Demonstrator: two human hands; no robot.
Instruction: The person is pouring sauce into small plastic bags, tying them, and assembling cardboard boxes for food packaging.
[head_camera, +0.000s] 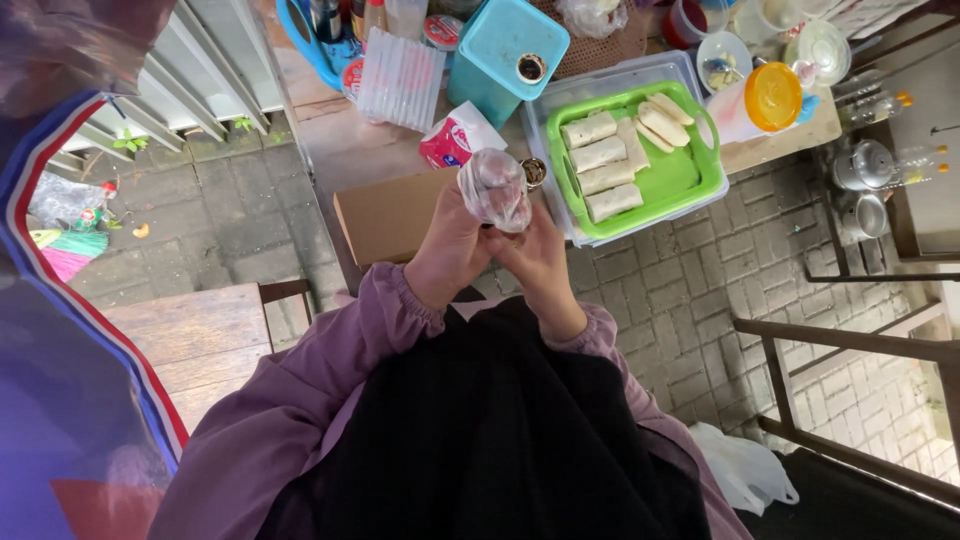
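Above the lap, left hand (450, 250) and right hand (540, 262) both curl fingers closed around clear plastic bag (494, 188), held upright just before green tray (700, 180) of rolls (600, 155).

A clear, glossy, crinkled plastic bag (494, 188) shines at the frame's centre, above a matt brown cardboard box (388, 215). The green tray (690, 180) at upper right is smooth, shiny plastic. The tabletop (345, 140) looks like worn, dull wood; the sleeves (300, 400) are soft matt purple cloth.

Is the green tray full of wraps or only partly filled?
Partly filled: the green tray holds rolled wraps along its left and top, and its right half shows bare.
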